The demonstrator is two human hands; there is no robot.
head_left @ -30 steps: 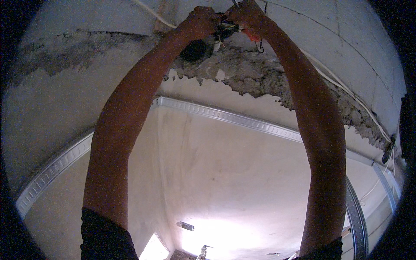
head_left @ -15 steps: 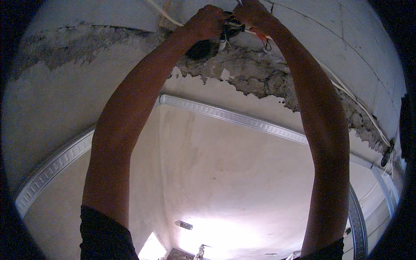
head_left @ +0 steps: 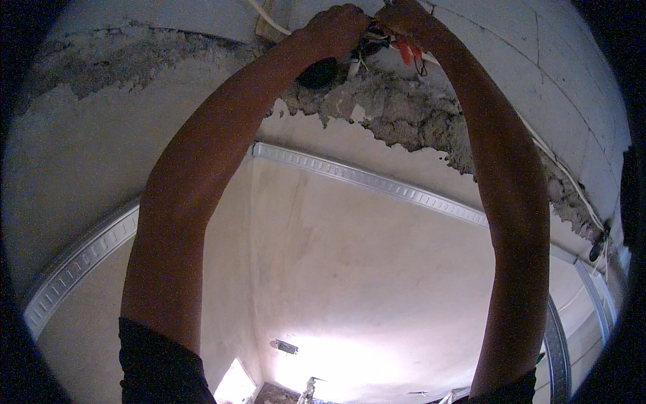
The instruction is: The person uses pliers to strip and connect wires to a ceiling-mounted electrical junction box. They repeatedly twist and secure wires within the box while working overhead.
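Both my arms reach up to the top of the view. My left hand [head_left: 342, 30] is closed, its fingertips pinching a dark wire beside the right hand. My right hand [head_left: 408, 20] is wrapped round pliers with red handles [head_left: 406, 51]; the handles stick out below the palm, and the jaws are mostly hidden. Just below the hands, a white cable end [head_left: 354, 66] with thin coloured wires hangs next to a round dark hole [head_left: 318, 73]. A dark loop of wire [head_left: 422, 65] dangles by the handles. The fingertips are dark and partly cut off by the upper edge.
Slotted metal profiles [head_left: 377, 180] run along the walls below the hands. Rough broken plaster [head_left: 397, 118] surrounds the hole. White cables [head_left: 562, 168] run to the right towards another dark opening [head_left: 597, 249]. A bright window [head_left: 235, 382] shows at the lower left.
Both hands and the wires appear slightly farther right, as does the background near them. The two red handles now show more clearly below my right hand. Both hands stay closed and close together.
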